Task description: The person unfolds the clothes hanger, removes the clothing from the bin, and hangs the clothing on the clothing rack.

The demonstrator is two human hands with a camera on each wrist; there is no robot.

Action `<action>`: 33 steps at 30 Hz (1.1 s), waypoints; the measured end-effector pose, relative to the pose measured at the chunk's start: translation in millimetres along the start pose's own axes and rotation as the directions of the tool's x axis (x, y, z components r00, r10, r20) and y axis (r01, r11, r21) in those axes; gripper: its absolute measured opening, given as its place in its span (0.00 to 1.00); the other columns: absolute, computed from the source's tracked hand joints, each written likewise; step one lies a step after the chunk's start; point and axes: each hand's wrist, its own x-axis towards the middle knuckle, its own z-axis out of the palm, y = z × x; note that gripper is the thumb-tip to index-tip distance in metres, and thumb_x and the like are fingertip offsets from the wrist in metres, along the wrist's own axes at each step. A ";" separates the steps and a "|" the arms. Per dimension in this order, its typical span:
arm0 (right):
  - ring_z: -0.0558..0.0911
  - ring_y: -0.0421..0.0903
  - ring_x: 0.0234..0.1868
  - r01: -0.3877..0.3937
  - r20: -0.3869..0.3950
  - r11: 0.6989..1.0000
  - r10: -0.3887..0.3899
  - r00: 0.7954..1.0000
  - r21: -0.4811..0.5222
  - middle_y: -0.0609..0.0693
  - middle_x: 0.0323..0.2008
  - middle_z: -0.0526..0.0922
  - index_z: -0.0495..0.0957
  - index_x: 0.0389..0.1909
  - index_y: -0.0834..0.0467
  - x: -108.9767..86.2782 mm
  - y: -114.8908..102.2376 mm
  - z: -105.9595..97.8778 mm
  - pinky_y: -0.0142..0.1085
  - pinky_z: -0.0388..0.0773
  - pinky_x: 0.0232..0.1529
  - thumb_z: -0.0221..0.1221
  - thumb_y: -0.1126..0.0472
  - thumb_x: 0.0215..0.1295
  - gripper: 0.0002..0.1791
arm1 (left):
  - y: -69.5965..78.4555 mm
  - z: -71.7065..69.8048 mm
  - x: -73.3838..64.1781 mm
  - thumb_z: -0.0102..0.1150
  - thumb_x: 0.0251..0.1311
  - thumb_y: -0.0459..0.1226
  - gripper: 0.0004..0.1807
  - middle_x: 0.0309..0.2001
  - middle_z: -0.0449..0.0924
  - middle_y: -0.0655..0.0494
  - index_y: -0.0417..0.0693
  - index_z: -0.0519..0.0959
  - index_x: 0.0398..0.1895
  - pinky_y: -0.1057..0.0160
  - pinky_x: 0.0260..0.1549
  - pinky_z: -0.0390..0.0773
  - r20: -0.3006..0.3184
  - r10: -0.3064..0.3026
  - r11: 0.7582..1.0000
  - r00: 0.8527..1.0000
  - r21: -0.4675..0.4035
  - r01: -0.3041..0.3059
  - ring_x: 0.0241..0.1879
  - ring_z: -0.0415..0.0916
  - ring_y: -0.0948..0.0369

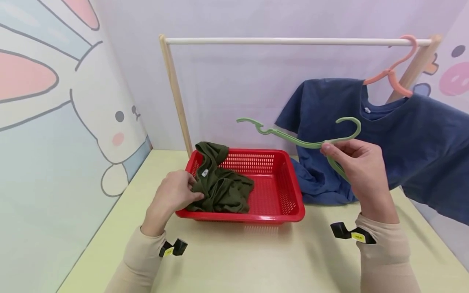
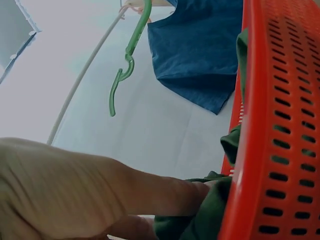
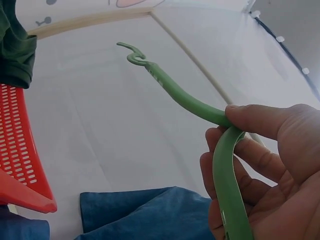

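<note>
My right hand (image 1: 360,167) pinches a green clothes hanger (image 1: 296,141) near the base of its hook, with the thumb on one side and curled fingers behind. One arm of the hanger points left and the hook curves up above the hand. At the left end of the red basket (image 1: 269,195), my left hand (image 1: 176,191) holds the edge of a dark green shirt (image 1: 231,189) between thumb and fingers. The shirt lies bunched in the basket, its collar with a white label raised against the back left corner. In the left wrist view, the fingertips sink into the green cloth (image 2: 212,212).
A rack with a white rail (image 1: 278,41) and wooden posts stands behind the basket. On its right end, a navy T-shirt (image 1: 329,110) hangs from a pink hanger (image 1: 397,83). Blue cloth (image 1: 322,189) lies on the table right of the basket. A wall with a rabbit drawing borders the left.
</note>
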 end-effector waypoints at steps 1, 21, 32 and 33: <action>0.87 0.44 0.51 -0.002 0.002 1.000 0.002 1.000 -0.003 0.37 0.44 0.93 0.90 0.60 0.59 0.3 0.0 0.0 0.28 0.82 0.50 0.73 0.50 0.75 0.21 | -1.2 -1.7 0.3 0.85 0.60 0.38 0.18 0.35 0.87 0.46 0.36 0.90 0.46 0.57 0.29 0.81 -0.017 0.004 1.000 1.000 -0.001 -0.004 0.31 0.80 0.54; 0.85 0.45 0.51 0.006 0.015 1.000 -0.007 1.000 0.006 0.39 0.44 0.93 0.90 0.60 0.60 3.0 2.3 3.5 0.28 0.82 0.49 0.73 0.51 0.76 0.21 | -4.2 -4.6 11.0 0.76 0.68 0.27 0.10 0.39 0.89 0.43 0.36 0.92 0.50 0.50 0.37 0.87 -0.620 0.399 0.874 0.675 0.035 -0.485 0.37 0.86 0.49; 0.86 0.45 0.50 0.004 0.013 1.000 -0.005 1.000 0.011 0.39 0.44 0.93 0.90 0.60 0.60 3.1 2.1 2.4 0.28 0.82 0.50 0.73 0.51 0.76 0.21 | 3.4 -5.7 7.4 0.74 0.66 0.23 0.11 0.42 0.88 0.47 0.39 0.92 0.49 0.72 0.50 0.81 -0.661 0.568 0.699 0.491 0.073 -0.711 0.42 0.84 0.54; 0.86 0.45 0.51 0.003 0.013 1.000 -0.003 1.000 0.010 0.39 0.44 0.93 0.90 0.60 0.60 2.9 2.0 2.2 0.28 0.82 0.50 0.73 0.51 0.76 0.21 | 4.5 -6.1 6.9 0.74 0.65 0.22 0.11 0.42 0.88 0.47 0.40 0.92 0.48 0.75 0.51 0.80 -0.669 0.575 0.681 0.471 0.073 -0.728 0.42 0.84 0.54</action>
